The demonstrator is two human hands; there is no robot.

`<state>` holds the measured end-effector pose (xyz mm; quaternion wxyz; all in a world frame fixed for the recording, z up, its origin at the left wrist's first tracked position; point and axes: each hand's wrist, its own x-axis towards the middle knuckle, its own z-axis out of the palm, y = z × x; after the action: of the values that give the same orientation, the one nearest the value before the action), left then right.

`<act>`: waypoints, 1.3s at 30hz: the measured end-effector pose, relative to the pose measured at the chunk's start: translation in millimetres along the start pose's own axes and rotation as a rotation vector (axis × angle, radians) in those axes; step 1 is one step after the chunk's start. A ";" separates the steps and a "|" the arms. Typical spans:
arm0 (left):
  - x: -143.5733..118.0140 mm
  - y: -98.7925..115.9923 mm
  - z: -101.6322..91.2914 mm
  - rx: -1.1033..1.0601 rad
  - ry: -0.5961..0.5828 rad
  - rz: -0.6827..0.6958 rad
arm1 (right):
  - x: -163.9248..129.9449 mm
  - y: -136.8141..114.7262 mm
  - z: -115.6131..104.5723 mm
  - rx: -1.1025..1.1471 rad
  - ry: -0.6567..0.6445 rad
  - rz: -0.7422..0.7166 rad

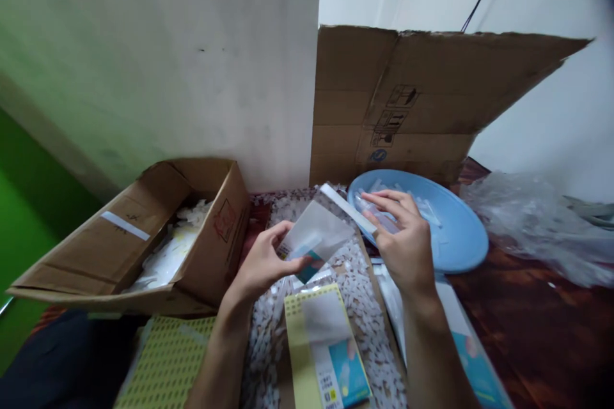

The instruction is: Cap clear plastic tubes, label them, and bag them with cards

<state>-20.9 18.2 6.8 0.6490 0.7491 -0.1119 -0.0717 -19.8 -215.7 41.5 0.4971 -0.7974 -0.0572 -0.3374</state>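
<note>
My left hand is closed on a translucent plastic sleeve with a teal printed part near the thumb. The sleeve is tilted above the work surface. My right hand pinches a narrow white strip between thumb and fingers, its far end close to the sleeve's upper edge; I cannot tell if they touch. Below the hands lies a yellow sheet, and on it a packet printed in white and teal. Small whitish scraps cover the surface around it.
At left stands an open cardboard box with white pieces inside. A blue basin holding clear pieces is behind my right hand. A cardboard panel leans at the back. Crumpled clear plastic lies right; patterned yellow sheets lie front left.
</note>
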 end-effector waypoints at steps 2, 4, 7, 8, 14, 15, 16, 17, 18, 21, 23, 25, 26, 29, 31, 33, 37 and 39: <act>2.1 -2.0 0.3 -0.017 0.025 -0.003 | 0.8 -0.3 -2.9 0.022 0.000 0.001; 6.0 -6.3 -1.3 0.000 0.042 -0.026 | 1.2 -1.6 -5.8 0.062 -0.004 0.020; 11.8 -15.3 -5.8 0.078 0.036 -0.083 | 1.2 -4.0 -8.5 0.138 0.057 0.058; 13.2 -19.1 -7.5 0.114 0.033 -0.098 | 1.3 -4.2 -8.7 0.161 0.087 0.064; 17.5 -42.1 -9.1 0.554 0.151 -0.052 | 3.0 2.1 -5.7 0.318 0.333 0.059; 18.0 -43.4 -6.2 0.648 0.209 0.004 | 3.5 3.6 -5.4 0.348 0.365 0.059; 18.4 -43.5 -2.0 0.729 0.251 0.065 | 4.1 4.8 -5.4 0.373 0.383 0.060; 18.6 -42.8 3.5 0.784 0.260 0.121 | 4.6 6.0 -5.8 0.394 0.390 0.060; 18.6 -41.6 10.1 0.808 0.230 0.162 | 5.1 7.0 -6.3 0.412 0.386 0.062; 17.9 -40.4 34.8 0.776 -0.021 0.211 | 6.2 10.3 -8.7 0.436 0.360 0.088; 17.3 -45.1 51.7 0.796 -0.205 0.235 | 6.3 12.6 -10.0 0.422 0.339 0.124; 17.1 -53.4 65.4 0.847 -0.349 0.267 | 5.9 14.2 -10.7 0.395 0.312 0.144; 17.2 -57.7 70.2 0.869 -0.404 0.279 | 5.7 14.5 -10.9 0.381 0.302 0.145; 17.0 -66.6 75.4 0.921 -0.471 0.267 | 5.0 13.8 -10.3 0.333 0.278 0.139; 16.3 -67.5 72.8 0.926 -0.479 0.249 | 4.6 13.1 -9.4 0.304 0.258 0.137; 15.1 -65.5 68.1 0.908 -0.497 0.226 | 4.1 13.1 -8.1 0.282 0.231 0.134; 13.3 -59.1 60.2 0.912 -0.490 0.132 | 2.2 13.5 -5.2 0.254 0.189 0.159; 13.0 -57.2 58.4 0.921 -0.482 0.081 | 1.1 12.7 -3.7 0.250 0.168 0.174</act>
<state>-18.9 -33.5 -57.9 0.2102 0.9142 -0.3071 -0.1605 -15.3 -225.4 33.6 0.6228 -0.7003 0.0122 -0.3486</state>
